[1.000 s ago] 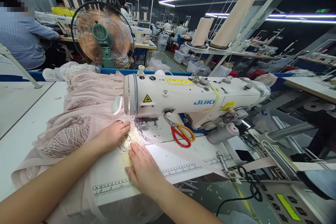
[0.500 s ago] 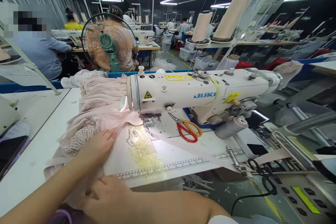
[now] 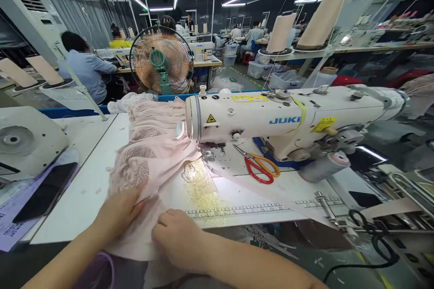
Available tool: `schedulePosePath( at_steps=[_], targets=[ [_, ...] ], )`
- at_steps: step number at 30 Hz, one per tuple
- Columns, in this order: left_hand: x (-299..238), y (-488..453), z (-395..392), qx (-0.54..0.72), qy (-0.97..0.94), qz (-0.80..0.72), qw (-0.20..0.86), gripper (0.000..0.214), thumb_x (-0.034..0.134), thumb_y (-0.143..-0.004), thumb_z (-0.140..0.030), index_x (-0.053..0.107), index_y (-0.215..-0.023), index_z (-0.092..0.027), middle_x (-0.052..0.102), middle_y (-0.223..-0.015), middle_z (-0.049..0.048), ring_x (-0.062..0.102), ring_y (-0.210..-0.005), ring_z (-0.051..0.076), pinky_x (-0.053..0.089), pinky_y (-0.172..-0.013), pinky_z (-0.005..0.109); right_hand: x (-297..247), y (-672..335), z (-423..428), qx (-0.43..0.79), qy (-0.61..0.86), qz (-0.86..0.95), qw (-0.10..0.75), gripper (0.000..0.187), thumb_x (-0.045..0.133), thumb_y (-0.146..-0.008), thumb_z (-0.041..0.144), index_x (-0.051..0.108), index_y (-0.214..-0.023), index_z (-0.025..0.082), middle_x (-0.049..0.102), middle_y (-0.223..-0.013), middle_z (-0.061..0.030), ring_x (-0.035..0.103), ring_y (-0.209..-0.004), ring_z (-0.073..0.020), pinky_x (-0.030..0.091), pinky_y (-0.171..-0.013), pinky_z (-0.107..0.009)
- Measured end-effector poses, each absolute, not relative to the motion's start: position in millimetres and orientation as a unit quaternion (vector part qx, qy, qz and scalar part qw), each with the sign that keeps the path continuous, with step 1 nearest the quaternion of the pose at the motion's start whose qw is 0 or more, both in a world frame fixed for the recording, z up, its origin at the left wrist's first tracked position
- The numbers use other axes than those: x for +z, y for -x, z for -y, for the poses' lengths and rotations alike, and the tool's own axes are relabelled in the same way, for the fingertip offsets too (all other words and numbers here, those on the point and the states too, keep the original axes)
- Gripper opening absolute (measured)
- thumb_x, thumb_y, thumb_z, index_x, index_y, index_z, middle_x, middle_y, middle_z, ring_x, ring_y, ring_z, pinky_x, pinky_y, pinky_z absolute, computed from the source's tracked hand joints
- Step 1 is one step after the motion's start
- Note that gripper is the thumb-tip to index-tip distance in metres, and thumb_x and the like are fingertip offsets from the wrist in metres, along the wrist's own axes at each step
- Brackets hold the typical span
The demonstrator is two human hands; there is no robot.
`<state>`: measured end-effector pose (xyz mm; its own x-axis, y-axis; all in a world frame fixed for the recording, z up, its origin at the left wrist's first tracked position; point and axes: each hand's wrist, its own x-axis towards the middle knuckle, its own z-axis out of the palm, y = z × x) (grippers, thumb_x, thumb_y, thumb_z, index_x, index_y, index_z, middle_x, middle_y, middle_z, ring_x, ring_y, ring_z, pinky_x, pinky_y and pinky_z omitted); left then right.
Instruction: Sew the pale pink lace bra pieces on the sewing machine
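A pale pink lace-trimmed garment lies bunched on the sewing table, its upper end under the head of the white JUKI sewing machine. My left hand is closed on the garment's near part, left of the machine. By the table's front edge, my right hand has its fingers curled onto cloth that hangs over the edge; the fingertips are partly hidden. Red-and-orange-handled scissors lie below the machine arm. A pale strip of fabric runs right from the needle area.
At the left lie a dark phone and purple paper. A printed ruler follows the front edge. Behind are a standing fan and a person in a striped shirt. Thread cones stand above the machine.
My view has turned left. My left hand has drawn back from the machine toward me, still on the garment. My right hand has moved up and right at the table edge.
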<state>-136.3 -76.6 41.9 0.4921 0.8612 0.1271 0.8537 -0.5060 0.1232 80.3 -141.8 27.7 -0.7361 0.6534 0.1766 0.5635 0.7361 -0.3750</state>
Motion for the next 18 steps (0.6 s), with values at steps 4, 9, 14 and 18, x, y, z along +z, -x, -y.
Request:
schedulePosePath(
  at_steps=[4, 9, 14, 18],
  targets=[
    [93.7, 119.3, 72.1, 0.143, -0.711, -0.589, 0.357, 0.06, 0.046, -0.083, -0.062, 0.048, -0.131, -0.025, 0.069, -0.105, 0.0066, 0.068, -0.085, 0.027, 0.055, -0.063, 0.035, 64.0, -150.9, 146.3, 0.503, 0.282, 0.776, 0.254, 0.006, 0.051, -0.084, 0.023, 0.055, -0.085, 0.019, 0.059, -0.086, -0.0021, 0.055, -0.079, -0.0143, 0.045, -0.073, -0.026],
    [112.7, 108.3, 39.7, 0.132, -0.552, -0.532, 0.628, 0.058, 0.066, -0.07, -0.06, 0.061, -0.113, -0.021, 0.072, -0.092, 0.0057, 0.067, -0.079, 0.023, 0.052, -0.061, 0.029, 65.6, -202.6, 127.0, 0.575, 0.44, 0.617, 0.309, 0.021, 0.06, -0.073, 0.039, 0.053, -0.076, 0.019, 0.055, -0.068, 0.0027, 0.05, -0.06, -0.0118, 0.041, -0.056, -0.022],
    [86.3, 133.9, -8.6, 0.097, -0.676, -0.598, 0.419, 0.029, 0.06, -0.074, -0.049, 0.065, -0.08, -0.021, 0.068, -0.073, 0.0018, 0.063, -0.073, 0.024, 0.048, -0.062, 0.028, 52.2, -231.0, 105.9, 0.348, 0.662, 0.542, 0.383, 0.011, 0.044, -0.082, 0.027, 0.051, -0.075, 0.021, 0.059, -0.076, -0.0017, 0.056, -0.07, -0.0177, 0.042, -0.063, -0.027],
    [90.1, 145.6, -29.5, 0.016, -0.775, -0.621, 0.116, 0.02, 0.048, -0.08, -0.034, 0.062, -0.074, -0.02, 0.067, -0.076, 0.0079, 0.063, -0.077, 0.029, 0.046, -0.07, 0.035, 53.4, -215.2, 128.9, 0.266, 0.662, 0.577, 0.397, 0.018, 0.036, -0.091, 0.027, 0.053, -0.088, 0.022, 0.064, -0.079, -0.0021, 0.06, -0.067, -0.017, 0.044, -0.066, -0.028]
  ],
)
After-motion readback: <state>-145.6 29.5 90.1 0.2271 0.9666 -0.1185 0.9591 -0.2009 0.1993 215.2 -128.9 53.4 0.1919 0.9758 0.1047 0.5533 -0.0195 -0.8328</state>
